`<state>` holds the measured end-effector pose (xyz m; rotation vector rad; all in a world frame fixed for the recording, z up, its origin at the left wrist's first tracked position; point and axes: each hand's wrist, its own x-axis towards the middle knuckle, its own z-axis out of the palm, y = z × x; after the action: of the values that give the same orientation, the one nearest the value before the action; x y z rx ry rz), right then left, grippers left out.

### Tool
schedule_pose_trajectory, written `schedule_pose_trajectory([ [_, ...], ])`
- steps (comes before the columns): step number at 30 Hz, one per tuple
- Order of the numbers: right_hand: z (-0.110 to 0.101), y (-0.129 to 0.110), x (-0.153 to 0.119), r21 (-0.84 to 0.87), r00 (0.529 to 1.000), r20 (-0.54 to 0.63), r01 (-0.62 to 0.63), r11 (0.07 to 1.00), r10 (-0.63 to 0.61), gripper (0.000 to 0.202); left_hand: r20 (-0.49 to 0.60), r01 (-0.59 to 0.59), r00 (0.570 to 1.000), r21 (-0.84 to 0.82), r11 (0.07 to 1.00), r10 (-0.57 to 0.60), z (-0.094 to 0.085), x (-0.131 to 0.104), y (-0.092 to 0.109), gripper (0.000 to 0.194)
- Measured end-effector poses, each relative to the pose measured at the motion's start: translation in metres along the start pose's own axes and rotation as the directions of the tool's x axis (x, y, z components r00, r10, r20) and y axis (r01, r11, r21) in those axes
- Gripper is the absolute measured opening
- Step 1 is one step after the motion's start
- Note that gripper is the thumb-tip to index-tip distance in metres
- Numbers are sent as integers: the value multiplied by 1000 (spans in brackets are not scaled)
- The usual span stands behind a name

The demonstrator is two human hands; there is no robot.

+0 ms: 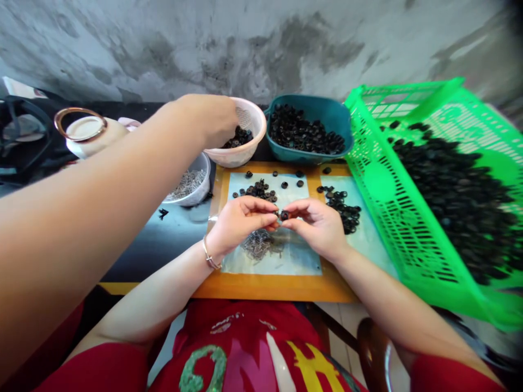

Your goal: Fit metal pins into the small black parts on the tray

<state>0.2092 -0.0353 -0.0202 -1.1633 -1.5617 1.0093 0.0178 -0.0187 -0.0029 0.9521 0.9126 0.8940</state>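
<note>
Black part [285, 215], one, held above the orange-edged board [278, 287].
I am watching the right hand [314, 226] pinching it, the left hand [249, 215] pinching another dark piece [275, 213] opposite, fingertip grips probably suiting such smallness; metal pins [258, 245] are lying close by, presumably for short reach.

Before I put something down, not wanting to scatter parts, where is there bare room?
The orange front strip is bare below the pale middle sheet. The sheet's lower right is nearly bare too, right of the metal pins. The back and right are crowded with the pink basket, teal bin and green crate, and a co-worker's arm crosses the left.
</note>
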Motion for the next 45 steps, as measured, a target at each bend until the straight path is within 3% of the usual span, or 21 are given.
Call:
schedule_pose_trajectory([
  [30, -1, -5, -4, -158, 995, -38, 84, 984, -91, 26, 32, 0, 999, 18, 1000, 0, 4, -7, 5, 14],
  [45, 2, -4, -7, -69, 991, -1, 137, 988, -137, 18, 13, -21, 1000, -15, 1000, 21, 1, -3, -2, 19],
])
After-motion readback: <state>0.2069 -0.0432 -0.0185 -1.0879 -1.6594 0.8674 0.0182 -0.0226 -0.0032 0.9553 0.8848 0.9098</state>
